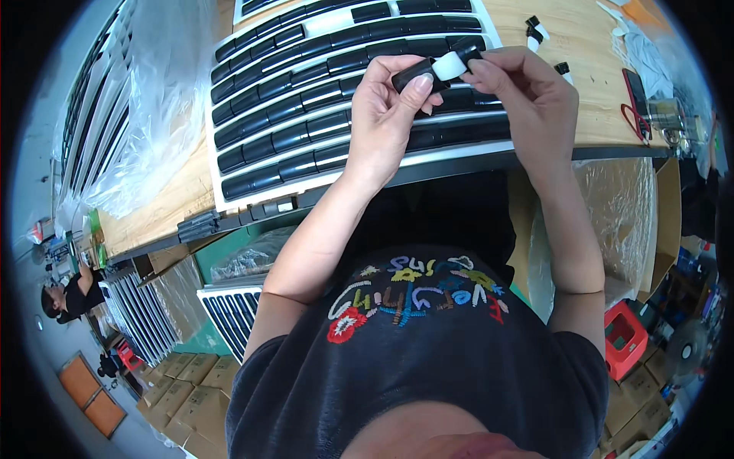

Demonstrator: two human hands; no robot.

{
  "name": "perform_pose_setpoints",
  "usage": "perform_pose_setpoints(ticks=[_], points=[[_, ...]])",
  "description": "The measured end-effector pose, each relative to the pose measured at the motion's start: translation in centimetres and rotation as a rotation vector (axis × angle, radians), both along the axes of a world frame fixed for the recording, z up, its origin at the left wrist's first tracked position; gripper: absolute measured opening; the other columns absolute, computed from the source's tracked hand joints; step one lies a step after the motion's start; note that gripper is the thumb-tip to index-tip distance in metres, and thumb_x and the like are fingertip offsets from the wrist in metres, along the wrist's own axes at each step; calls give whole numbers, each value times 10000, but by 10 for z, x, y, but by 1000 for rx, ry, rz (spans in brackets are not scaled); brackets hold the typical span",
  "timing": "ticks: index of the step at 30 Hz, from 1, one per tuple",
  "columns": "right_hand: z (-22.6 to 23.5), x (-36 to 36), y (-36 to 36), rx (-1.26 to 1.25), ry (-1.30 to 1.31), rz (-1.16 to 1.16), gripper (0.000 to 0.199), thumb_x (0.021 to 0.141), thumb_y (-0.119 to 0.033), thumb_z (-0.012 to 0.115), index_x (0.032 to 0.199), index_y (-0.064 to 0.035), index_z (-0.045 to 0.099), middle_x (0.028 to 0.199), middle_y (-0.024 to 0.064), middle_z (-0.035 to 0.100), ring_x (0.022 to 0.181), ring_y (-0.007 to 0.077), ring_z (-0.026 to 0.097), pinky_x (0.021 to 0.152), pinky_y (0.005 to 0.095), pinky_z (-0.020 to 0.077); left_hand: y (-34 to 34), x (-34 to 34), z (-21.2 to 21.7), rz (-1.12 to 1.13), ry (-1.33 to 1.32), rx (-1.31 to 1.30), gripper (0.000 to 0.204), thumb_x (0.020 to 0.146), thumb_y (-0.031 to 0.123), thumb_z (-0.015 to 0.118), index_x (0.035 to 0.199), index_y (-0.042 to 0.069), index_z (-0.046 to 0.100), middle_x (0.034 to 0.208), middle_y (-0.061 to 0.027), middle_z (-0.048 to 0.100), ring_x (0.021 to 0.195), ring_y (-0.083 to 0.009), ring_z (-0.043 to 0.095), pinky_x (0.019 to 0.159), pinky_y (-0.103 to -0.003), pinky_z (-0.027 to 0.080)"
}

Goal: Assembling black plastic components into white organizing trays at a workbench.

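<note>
My left hand (391, 103) is closed round a glossy black tube (413, 76), its thumb pressed along the side. A white cylindrical part (448, 66) shows between that tube and a short black end piece (468, 54). My right hand (531, 92) pinches the black end piece between thumb and fingers. Both hands are over a white tray (436, 156) filled with rows of similar glossy black tubes (313, 130). In one far row a pale gap shows between the tubes.
Small black-and-white pieces (537, 29) lie on the wooden table (589, 115) to the right. Beyond them are red-handled scissors (636, 121) and a glass jar (668, 115). Clear plastic sheeting (157, 115) covers stacked trays at left. A red stool (625, 340) stands low right.
</note>
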State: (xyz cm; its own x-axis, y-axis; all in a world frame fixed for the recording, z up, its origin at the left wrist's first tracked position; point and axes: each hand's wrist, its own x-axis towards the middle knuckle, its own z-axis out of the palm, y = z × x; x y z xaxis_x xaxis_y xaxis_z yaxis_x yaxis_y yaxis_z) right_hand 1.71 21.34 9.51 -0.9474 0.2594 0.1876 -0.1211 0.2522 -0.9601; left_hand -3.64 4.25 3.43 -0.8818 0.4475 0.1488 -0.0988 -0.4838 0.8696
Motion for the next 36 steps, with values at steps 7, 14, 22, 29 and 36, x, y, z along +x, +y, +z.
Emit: perform_pose_setpoints(ticks=[7, 14, 22, 29, 36], points=[[6, 12, -4, 345, 164, 112, 115, 919, -97, 693, 885, 0, 642, 817, 12, 616, 702, 69, 547, 641, 188, 421, -7, 9, 15, -7, 112, -96, 243, 981, 131, 626, 1165, 27, 507, 955, -57, 623, 791, -74, 615, 684, -197, 498], [39, 24, -10, 397, -296, 324, 228, 941, -139, 674, 802, -29, 530, 724, -26, 488, 660, 47, 476, 587, 208, 362, -29, 20, 27, -214, 194, -175, 200, 1002, 154, 589, 1115, 49, 460, 914, -17, 513, 732, -45, 476, 631, -195, 421], [45, 26, -26, 123, -301, 449, 218, 947, -133, 660, 791, -38, 541, 619, -9, 538, 509, 21, 489, 445, 175, 351, -43, 33, 42, -213, 136, -166, 158, 1008, 75, 540, 1106, 58, 416, 911, -17, 477, 726, -57, 458, 646, -209, 424], [5, -26, -35, 4, -464, 545, 278, 961, -195, 640, 749, -59, 522, 620, -25, 536, 497, 18, 460, 448, 174, 334, -61, 4, 5, -224, -61, -268, 178, 1010, 75, 535, 1153, 46, 433, 956, -29, 463, 745, -81, 453, 690, -233, 417], [-50, -182, -36, 600, -85, 252, 324, 915, -305, 646, 775, -14, 616, 697, 123, 610, 657, 253, 592, 632, 375, 467, -105, -158, -15, 426, 1056, -1276, 235, 967, 76, 549, 1182, 167, 576, 1092, -129, 526, 1044, -310, 542, 872, -419, 456]])
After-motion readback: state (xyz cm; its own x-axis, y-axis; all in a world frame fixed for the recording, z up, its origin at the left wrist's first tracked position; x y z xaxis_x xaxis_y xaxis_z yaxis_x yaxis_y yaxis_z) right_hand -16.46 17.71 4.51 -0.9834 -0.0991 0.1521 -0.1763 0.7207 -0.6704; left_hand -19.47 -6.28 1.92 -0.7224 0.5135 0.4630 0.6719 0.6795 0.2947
